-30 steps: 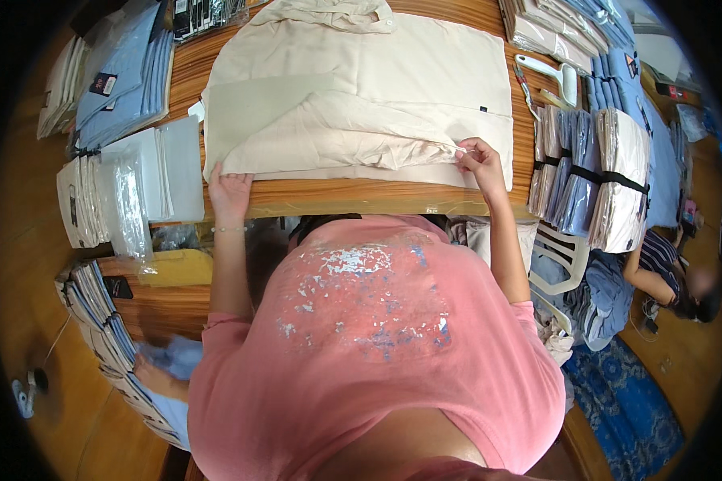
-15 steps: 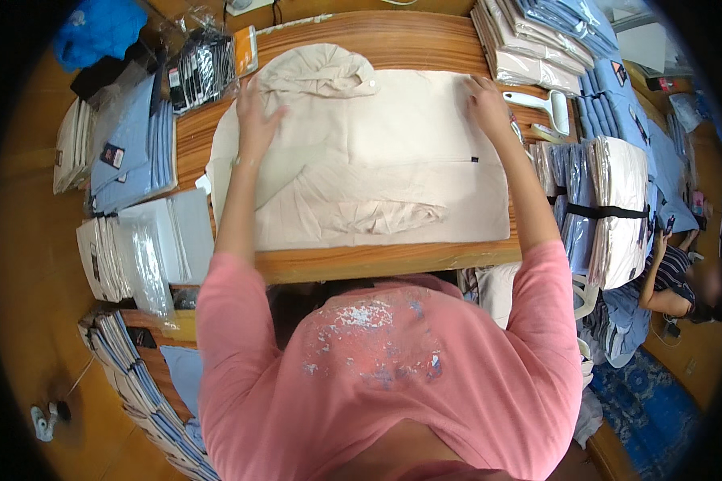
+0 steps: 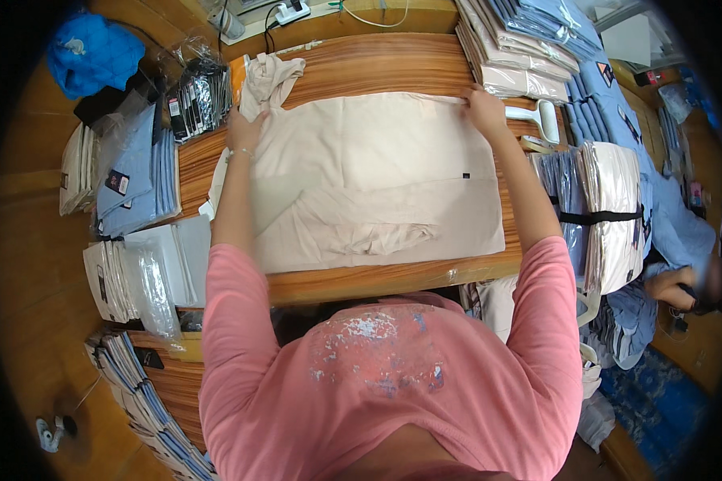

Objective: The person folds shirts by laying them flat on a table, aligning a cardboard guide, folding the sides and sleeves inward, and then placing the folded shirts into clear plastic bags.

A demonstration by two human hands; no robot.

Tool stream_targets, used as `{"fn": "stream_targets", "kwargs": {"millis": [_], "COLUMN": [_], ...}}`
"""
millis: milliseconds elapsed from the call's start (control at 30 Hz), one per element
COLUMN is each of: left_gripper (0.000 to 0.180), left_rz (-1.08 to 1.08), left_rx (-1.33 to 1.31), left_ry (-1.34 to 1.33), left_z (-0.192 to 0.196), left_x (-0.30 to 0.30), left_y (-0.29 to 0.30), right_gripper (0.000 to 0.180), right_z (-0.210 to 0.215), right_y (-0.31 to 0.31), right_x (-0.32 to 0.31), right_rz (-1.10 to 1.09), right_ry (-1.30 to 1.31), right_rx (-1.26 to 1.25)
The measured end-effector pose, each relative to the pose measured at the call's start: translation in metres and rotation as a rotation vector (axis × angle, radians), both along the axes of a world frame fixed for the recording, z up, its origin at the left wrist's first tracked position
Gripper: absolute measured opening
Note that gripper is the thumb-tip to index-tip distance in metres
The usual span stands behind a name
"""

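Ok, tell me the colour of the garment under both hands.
Pale beige, a folded garment spread on the wooden table; the head view shows it.

You get even, fairly bright light from above; the cream garment (image 3: 377,184) at the centre of the frame reads pale but not blown out; soft shadow sits under the table edge (image 3: 361,282) at lower centre; a black ring closes the frame all round; straight lines bow toward the rim; the right edge goes soft and blurred.
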State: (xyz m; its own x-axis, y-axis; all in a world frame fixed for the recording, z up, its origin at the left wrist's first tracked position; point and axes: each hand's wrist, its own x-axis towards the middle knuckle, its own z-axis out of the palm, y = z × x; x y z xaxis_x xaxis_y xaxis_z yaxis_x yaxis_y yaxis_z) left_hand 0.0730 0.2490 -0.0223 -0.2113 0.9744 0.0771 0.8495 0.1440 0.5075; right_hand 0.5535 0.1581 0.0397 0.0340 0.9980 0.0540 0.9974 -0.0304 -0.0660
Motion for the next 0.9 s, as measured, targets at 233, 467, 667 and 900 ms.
{"fn": "stream_targets", "kwargs": {"millis": [233, 467, 667, 900], "left_gripper": [0.031, 0.034, 0.031, 0.013], "left_rz": [0.018, 0.219, -0.636, -0.645], "left_rx": [0.212, 0.31, 0.208, 0.116], "left_ry": [-0.548, -0.165, 0.101, 0.13], "left_z": [0.056, 0.052, 0.068, 0.051], "left_x": [-0.049, -0.065, 0.036, 0.015], "left_y": [-0.079, -0.28, -0.286, -0.272], "right_gripper": [0.02, 0.017, 0.017, 0.017], "right_z": [0.062, 0.003, -0.032, -0.012], "right_y": [-0.082, -0.244, -0.25, -0.267], "right_x": [0.026, 0.044, 0.029, 0.031], "right_rz": [-0.088, -0.214, -0.231, -0.084], "right_ry": [0.337, 0.886, 1.321, 0.935], "right_rx": [0.106, 0.084, -0.029, -0.035]}}
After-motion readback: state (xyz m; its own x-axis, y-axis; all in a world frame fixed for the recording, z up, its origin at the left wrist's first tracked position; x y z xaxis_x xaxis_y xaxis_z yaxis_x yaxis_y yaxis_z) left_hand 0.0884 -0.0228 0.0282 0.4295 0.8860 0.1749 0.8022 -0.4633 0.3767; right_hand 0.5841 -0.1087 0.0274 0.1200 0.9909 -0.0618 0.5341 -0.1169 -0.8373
